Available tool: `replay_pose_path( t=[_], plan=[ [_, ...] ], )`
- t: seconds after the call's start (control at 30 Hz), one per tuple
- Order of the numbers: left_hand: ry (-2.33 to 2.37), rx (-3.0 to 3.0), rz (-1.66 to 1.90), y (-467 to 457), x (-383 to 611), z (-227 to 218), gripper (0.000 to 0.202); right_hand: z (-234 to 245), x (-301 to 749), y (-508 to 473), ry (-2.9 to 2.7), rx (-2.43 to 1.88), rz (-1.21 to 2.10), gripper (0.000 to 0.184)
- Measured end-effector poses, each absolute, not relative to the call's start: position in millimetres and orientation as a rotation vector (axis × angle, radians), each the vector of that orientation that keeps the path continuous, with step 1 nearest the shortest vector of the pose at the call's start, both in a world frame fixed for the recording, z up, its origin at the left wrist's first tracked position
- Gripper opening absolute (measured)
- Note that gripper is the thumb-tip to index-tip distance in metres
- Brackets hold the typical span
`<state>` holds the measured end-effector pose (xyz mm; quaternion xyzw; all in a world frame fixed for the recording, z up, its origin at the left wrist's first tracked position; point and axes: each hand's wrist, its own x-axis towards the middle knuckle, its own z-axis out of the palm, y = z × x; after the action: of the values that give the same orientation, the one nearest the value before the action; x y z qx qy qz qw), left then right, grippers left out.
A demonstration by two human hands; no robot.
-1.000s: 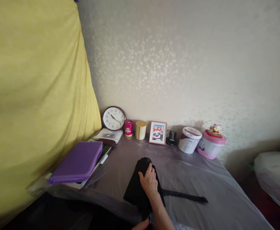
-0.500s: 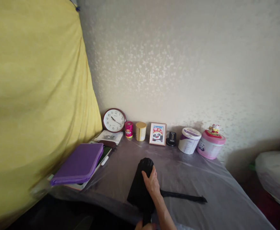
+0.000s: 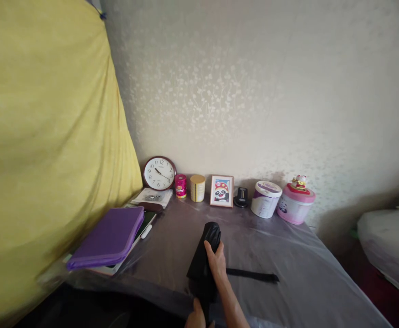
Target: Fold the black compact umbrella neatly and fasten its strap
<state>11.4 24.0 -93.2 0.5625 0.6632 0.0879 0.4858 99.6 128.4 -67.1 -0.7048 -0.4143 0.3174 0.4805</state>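
Observation:
A folded black umbrella (image 3: 209, 237) lies on the plastic-covered table (image 3: 288, 255), its tip pointing away from me. My right hand (image 3: 216, 263) wraps round the middle of its cloth from the right side. At the bottom edge, my left hand (image 3: 196, 317) shows only in part and is closed round the umbrella's handle end. The umbrella's thin black strap (image 3: 254, 275) lies flat on the table, stretched out to the right.
Along the wall stand a round clock (image 3: 159, 173), a pink tin (image 3: 181, 185), a yellow tin (image 3: 197, 187), a panda picture (image 3: 222, 191), a white tub (image 3: 266, 199) and a pink tub (image 3: 295, 203). A purple folder (image 3: 109, 237) lies left, by a yellow curtain (image 3: 49, 159).
The umbrella's cloth has drawn in narrower under my right hand, and the strap on the table looks shorter. My left hand has come up further into view at the handle.

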Motion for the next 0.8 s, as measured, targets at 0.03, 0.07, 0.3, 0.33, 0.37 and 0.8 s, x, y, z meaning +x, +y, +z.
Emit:
replay_pose_path(
  t=[0.03,0.07,0.3,0.33,0.37,0.8],
  plan=[
    [1.643,1.402,0.181,24.1,11.7,-93.0,0.061,-67.6,99.9,128.7,-1.004,-1.718,0.775,0.072],
    [1.665,1.436,0.154,23.4,11.8,-92.1,0.062,-67.9,100.2,129.1,-1.001,-1.722,0.770,0.073],
    [1.700,1.658,0.135,18.4,9.6,-74.2,0.059,-64.5,102.9,130.9,-0.902,-1.703,0.788,0.082],
    [1.691,1.679,0.136,18.7,8.8,-72.2,0.059,-62.9,103.5,130.6,-0.890,-1.688,0.793,0.082],
    [1.687,1.698,0.137,18.9,7.9,-71.0,0.060,-61.1,104.1,130.1,-0.876,-1.661,0.804,0.080],
    [0.766,0.843,0.614,12.0,-2.6,-50.3,0.050,-27.4,112.5,110.7,-0.592,-1.066,1.287,0.053]
  ],
)
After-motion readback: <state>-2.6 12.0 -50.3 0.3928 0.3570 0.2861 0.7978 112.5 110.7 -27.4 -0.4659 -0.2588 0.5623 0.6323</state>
